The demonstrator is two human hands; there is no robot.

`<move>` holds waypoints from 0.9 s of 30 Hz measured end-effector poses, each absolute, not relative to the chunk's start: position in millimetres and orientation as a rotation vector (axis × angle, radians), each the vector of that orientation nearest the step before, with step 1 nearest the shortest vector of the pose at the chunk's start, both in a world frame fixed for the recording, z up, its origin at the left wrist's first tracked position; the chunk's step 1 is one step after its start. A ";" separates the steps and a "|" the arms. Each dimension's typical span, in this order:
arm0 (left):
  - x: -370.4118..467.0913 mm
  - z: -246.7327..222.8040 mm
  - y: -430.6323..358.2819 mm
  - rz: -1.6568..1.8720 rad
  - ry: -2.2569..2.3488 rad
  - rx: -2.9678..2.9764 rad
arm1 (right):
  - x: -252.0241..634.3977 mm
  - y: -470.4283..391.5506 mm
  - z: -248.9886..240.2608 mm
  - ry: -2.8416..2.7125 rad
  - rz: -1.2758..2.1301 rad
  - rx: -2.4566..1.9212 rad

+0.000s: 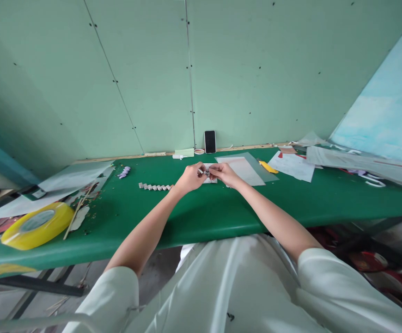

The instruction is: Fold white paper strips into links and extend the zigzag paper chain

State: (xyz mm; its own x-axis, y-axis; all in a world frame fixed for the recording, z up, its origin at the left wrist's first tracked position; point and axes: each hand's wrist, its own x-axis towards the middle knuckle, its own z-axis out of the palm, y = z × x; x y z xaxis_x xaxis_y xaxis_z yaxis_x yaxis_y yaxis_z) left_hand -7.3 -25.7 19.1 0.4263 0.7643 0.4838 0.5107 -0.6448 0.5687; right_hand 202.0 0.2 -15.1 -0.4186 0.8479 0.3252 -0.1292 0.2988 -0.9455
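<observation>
Near the middle of the green table, my left hand (191, 177) and my right hand (224, 174) meet, fingertips pinched together. Between them is a small grey-white piece (207, 173), too small and too covered by fingers to make out fully. Both hands are closed on it. Under the fingertips lies a small white sheet (210, 181). To the left of my left wrist, a zigzag row of small grey-white folded pieces (155, 187) lies on the tabletop. Just right of my right hand are white paper sheets (246, 170).
A phone (210, 141) leans against the back wall. A yellow-handled cutter-like tool (267, 167) lies right of the sheets. A roll of yellow tape (38, 225) and thin sticks (79, 210) are at left, a purple bundle (124, 172) behind. Papers (360, 162) pile at right.
</observation>
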 end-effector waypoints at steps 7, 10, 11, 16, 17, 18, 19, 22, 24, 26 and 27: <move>-5.4 19.7 -27.2 1.029 1.118 2.382 | 202.6 2.5 -17.3 -1.575 1.309 -0.682; -4.9 18.9 -27.1 1.047 1.128 2.438 | 202.0 3.2 -18.0 -1.589 1.272 -0.685; -4.9 18.5 -27.0 1.051 1.128 2.452 | 201.6 3.1 -18.1 -1.612 1.238 -0.684; -5.8 15.4 -24.5 1.042 1.107 2.474 | 199.4 -0.1 -18.5 -1.735 0.986 -0.693; -6.0 14.6 -23.7 1.041 1.099 2.481 | 199.4 -1.2 -18.6 -1.742 0.948 -0.702; -6.2 13.7 -22.9 1.038 1.090 2.490 | 199.6 -2.3 -18.6 -1.747 0.920 -0.709; -6.3 12.7 -22.1 1.034 1.082 2.501 | 200.1 -3.5 -18.5 -1.756 0.903 -0.713; -6.0 9.8 -20.6 1.024 1.087 2.537 | 201.9 -6.1 -18.0 -1.801 0.873 -0.718; -5.6 8.3 -20.3 1.025 1.107 2.553 | 202.6 -6.6 -18.1 -1.824 0.850 -0.729; -5.3 7.4 -20.3 1.031 1.118 2.555 | 202.6 -6.1 -18.5 -1.827 0.830 -0.742; -5.2 7.3 -20.4 1.036 1.118 2.550 | 202.5 -5.7 -18.7 -1.825 0.827 -0.746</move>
State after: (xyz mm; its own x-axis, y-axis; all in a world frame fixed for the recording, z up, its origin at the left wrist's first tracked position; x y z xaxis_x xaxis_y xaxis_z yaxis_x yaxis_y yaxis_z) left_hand -5.2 -20.4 7.3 0.4770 0.7008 0.5305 0.5823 -0.7041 0.4065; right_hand 202.5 -5.7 -18.7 -0.3502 0.7840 0.5126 0.1319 0.5831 -0.8016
